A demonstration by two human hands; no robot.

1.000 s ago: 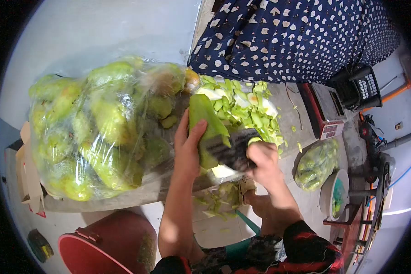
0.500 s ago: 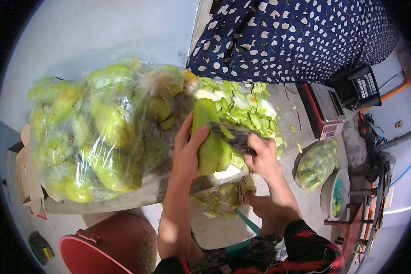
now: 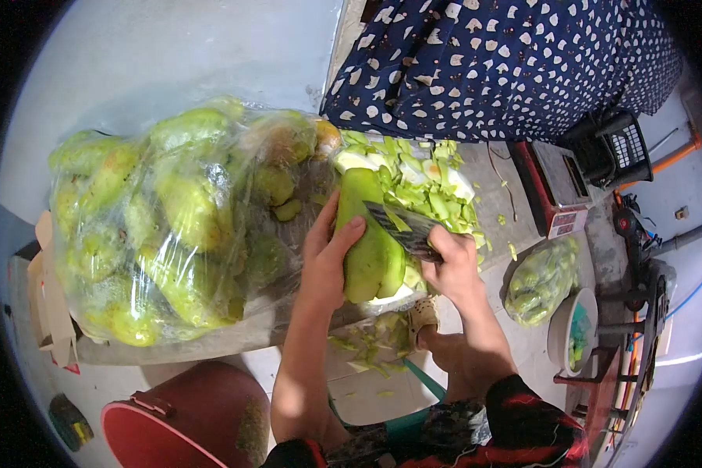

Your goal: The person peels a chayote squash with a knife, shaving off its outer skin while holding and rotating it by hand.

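Observation:
My left hand (image 3: 327, 253) is wrapped round the side of a large green papaya (image 3: 370, 265), its thumb lying on the skin. The fruit is long and stands tilted over the table. In my right hand (image 3: 454, 264) is a broad dark-bladed knife (image 3: 413, 232), its handle hidden by my fingers. The blade lies against the papaya's right side, and a strip of green peel clings to it. Just behind the fruit spreads a heap of green peelings and pale peeled pieces (image 3: 433, 183). Left of my left hand is a clear plastic bag of green papayas (image 3: 183, 207).
A red-sided scale (image 3: 550, 187) and a black basket (image 3: 612, 148) stand at the right. A bagged bundle of green produce (image 3: 540, 285) and a white basin (image 3: 561, 331) are below them. A red bucket (image 3: 191, 417) stands at front left. Dark patterned cloth (image 3: 491, 70) hangs behind the table.
The papaya has shifted slightly right and turned a little in my left hand. The knife blade has moved slightly upward along it, the peel strip still on the blade.

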